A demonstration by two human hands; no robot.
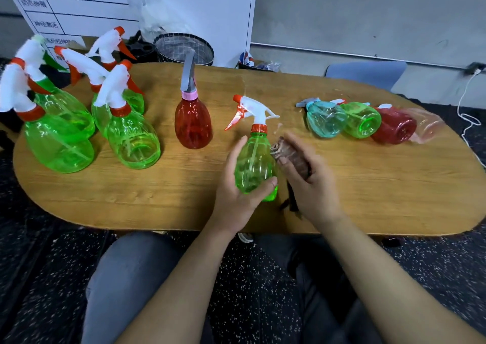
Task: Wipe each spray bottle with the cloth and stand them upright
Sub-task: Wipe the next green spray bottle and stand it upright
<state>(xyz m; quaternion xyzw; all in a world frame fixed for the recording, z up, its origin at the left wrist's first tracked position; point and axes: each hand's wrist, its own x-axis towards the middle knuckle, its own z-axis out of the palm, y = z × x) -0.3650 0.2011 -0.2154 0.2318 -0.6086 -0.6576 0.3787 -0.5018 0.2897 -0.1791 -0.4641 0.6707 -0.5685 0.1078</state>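
Note:
My left hand (238, 185) grips a small green spray bottle (253, 164) with a white and orange trigger head, upright at the middle of the wooden table (157, 199). My right hand (310, 180) holds a brown cloth (289, 156) against the bottle's right side. Several green bottles (65, 133) stand upright at the left. A red bottle (193, 125) with a grey head stands left of centre. At the right, a teal bottle (326, 122), a green bottle (363, 122), a red bottle (394, 127) and a pale pink bottle (426, 127) lie on their sides.
A round wire basket (184, 49) and a white board with printed lines (79, 9) stand behind the table. A blue chair (365, 74) is at the back right. A white cable (465, 112) runs past the table's right end. My knees sit under the near edge.

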